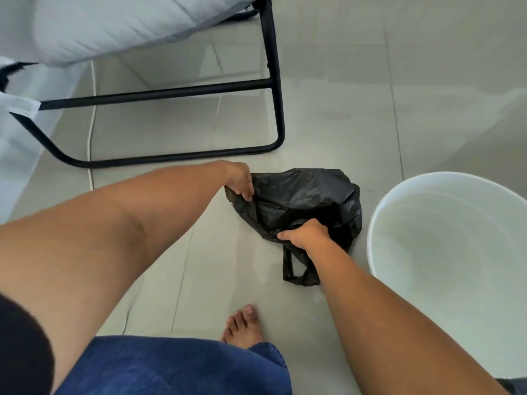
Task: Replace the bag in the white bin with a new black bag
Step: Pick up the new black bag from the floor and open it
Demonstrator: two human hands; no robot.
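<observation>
Black bag [296, 201], centre of the frame, held low over the tiled floor [328, 109] just left of the white bin [445, 238] at the right edge; the bin appears unlined. The left hand [241, 179] pinches the bag's upper-left edge, fingers curled over the film; the right hand [306, 233] grips the lower edge, with one handle loop [296, 269] hanging below it. The film looks thin, limp, very light, probably slippery and easily torn, so it should be taken at the mouth edges or loops and spread open before being lowered over the rim. A black metal frame [273, 89] under pale bedding [114, 21] occupies the upper left; a bare foot [242, 327] shows at bottom centre
</observation>
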